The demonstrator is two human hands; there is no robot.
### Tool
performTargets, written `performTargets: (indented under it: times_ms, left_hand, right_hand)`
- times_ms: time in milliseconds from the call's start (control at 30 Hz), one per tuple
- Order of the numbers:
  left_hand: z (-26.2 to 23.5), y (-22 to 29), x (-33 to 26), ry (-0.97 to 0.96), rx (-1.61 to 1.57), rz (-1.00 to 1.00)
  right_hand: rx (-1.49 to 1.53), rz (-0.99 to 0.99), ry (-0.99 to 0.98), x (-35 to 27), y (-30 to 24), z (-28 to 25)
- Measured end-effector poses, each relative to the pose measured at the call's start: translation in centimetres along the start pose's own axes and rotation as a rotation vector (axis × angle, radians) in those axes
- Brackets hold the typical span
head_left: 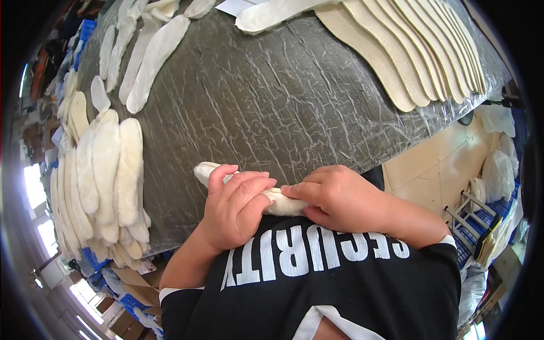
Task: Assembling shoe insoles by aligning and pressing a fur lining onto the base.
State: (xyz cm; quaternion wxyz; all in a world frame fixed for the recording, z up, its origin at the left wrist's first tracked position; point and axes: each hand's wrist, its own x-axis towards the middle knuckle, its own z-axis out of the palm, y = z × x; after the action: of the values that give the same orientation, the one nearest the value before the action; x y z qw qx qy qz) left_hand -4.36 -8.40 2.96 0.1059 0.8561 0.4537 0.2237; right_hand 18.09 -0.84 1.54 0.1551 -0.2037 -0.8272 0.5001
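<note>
Close to my body, at the near edge of the table, both hands grip a cream fleece insole (285,206). My left hand (238,204) wraps round it from the left, with the insole's pale tip showing past the fingers. At its other end, my right hand (331,195) pinches the edge between thumb and fingers. The insole looks curled or folded along its length, and much of it is hidden under my hands. The fingertips of the two hands almost meet over it.
Dark, wrinkled plastic covers the table (243,102). A fanned row of beige insoles (391,62) lies at the far right. Piled fleece insoles (105,170) stand at the left edge, with more fleece insoles (156,62) far left. Right of the table are a metal ladder (467,218) and plastic bags (498,175).
</note>
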Motion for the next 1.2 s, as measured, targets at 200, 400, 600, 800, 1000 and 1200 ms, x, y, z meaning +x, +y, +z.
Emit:
performTargets:
  times_ms: [200, 400, 600, 800, 1000, 1200]
  left_hand:
    - [0.4, -0.2, -0.5, 0.022, -0.094, -0.037]
    - [-0.9, -0.6, 0.9, -0.019, -0.267, -0.099]
    - [-1.9, -0.5, 2.2, -0.108, -0.086, -0.059]
    - [-1.3, -0.5, 2.0, -0.101, -0.064, 0.007]
    - [-0.9, -0.5, 1.4, -0.115, -0.064, -0.033]
    - [0.0, -0.1, 0.6, -0.178, 0.126, 0.005]
  right_hand:
    - [0.041, -0.008, -0.022, 0.1, 0.0, -0.2]
    - [0.083, -0.035, 0.068, 0.0, 0.6, 0.6]
    - [0.092, -0.033, 0.064, 0.7, 0.5, -0.2]
    - [0.373, 0.295, -0.39, 4.5, 2.4, -1.7]
    - [0.639, 0.377, -0.48, 5.7, 3.7, -0.5]
    - [0.455, 0.405, -0.302, 5.1, 3.1, 0.3]
